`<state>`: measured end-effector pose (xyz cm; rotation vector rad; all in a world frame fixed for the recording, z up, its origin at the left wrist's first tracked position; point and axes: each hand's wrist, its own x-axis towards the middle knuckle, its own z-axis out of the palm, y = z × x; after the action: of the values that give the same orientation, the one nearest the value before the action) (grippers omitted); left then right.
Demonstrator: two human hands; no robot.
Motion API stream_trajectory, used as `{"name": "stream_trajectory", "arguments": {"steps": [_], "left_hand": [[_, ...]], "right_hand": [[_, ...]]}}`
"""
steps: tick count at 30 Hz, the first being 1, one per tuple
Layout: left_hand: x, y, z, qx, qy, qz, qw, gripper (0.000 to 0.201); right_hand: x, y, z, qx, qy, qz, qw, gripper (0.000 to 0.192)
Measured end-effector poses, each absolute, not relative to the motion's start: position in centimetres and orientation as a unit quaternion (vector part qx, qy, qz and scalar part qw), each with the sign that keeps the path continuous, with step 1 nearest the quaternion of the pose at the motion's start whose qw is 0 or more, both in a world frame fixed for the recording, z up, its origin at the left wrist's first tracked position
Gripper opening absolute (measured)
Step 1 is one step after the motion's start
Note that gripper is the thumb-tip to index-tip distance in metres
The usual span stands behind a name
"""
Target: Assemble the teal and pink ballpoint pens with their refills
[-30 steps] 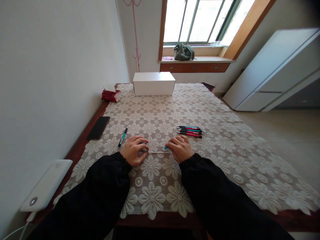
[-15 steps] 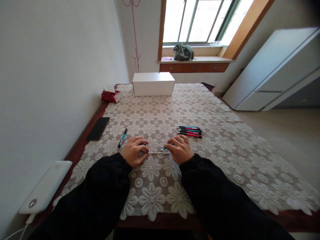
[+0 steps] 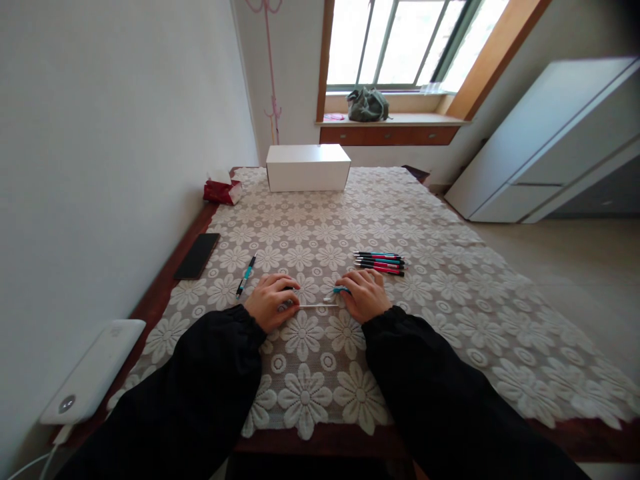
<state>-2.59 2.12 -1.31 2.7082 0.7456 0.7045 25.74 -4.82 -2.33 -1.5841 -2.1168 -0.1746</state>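
My left hand [image 3: 273, 302] rests on the tablecloth with its fingers closed at the left end of a thin white rod [image 3: 318, 306]. Something dark shows between its fingers, too hidden to name. To the right, my right hand [image 3: 366, 295] pinches a small teal pen part [image 3: 341, 290]. A small white bit [image 3: 327, 299] lies just beside that part, above the rod. The rod's right end reaches close to my right fingertips; whether they touch it I cannot tell. Left of my left hand lies a teal and black pen [image 3: 246, 275]. Beyond my right hand, several pens [image 3: 379, 263] lie side by side.
A lace tablecloth [image 3: 303, 393] covers the table. At the left edge are a black phone [image 3: 197, 256] and a red tissue pack [image 3: 221, 191]. A white box [image 3: 309, 175] stands at the far end. A white device [image 3: 95, 373] with a cable sits at near left.
My right hand has shifted slightly right, and its fingers have spread a little so more of the teal part shows. My left hand stays nearly in place.
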Motion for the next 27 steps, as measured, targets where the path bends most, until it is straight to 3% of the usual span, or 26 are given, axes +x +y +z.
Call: {"name": "stream_trajectory", "arguments": {"steps": [5,16,22,27], "left_hand": [[-2.5,2.0,-1.2,0.925,0.262,0.243,0.127,0.004],[-2.7,1.9,-0.7,0.918,0.28,0.248,0.131,0.007],[-2.7,1.9,-0.2,0.893,0.325,0.283,0.129,0.02],[-2.8,2.0,-0.2,0.877,0.351,0.299,0.139,0.03]], "right_hand": [[24.9,-5.3,-1.4,-0.534,-0.796,-0.052,0.282,0.012],[25.1,-5.2,-1.8,-0.551,-0.791,-0.044,0.262,0.012],[25.3,-5.1,-2.2,-0.588,-0.773,-0.047,0.235,0.031],[25.4,-5.0,-2.6,-0.592,-0.776,-0.038,0.216,0.019]]}}
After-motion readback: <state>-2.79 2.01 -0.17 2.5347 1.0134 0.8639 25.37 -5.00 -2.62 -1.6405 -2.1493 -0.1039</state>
